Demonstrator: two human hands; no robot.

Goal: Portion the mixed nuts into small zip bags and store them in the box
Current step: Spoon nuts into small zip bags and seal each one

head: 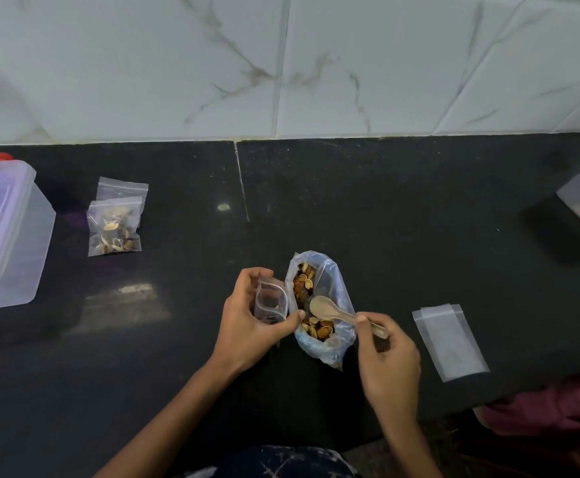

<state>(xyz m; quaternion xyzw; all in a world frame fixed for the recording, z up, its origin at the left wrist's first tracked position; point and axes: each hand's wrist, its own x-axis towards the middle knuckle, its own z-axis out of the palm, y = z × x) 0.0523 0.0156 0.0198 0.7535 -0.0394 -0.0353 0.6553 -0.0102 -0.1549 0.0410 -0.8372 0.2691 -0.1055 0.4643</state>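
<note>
My left hand (247, 317) curls its grip around a small zip bag (270, 301), holding its mouth open just beside the big bag of mixed nuts (319, 305), which stands open on the dark desk (402, 208). My right hand (387, 353) pinches the handle of a pale spoon (333, 310), whose bowl sits over the nuts inside the big bag. Two small bags (116, 219) lie overlapping at the left; the nearer one holds nuts. Beside them stands the clear box (4, 232), lid on. Flat empty zip bags (449, 341) lie right of my right hand.
</note>
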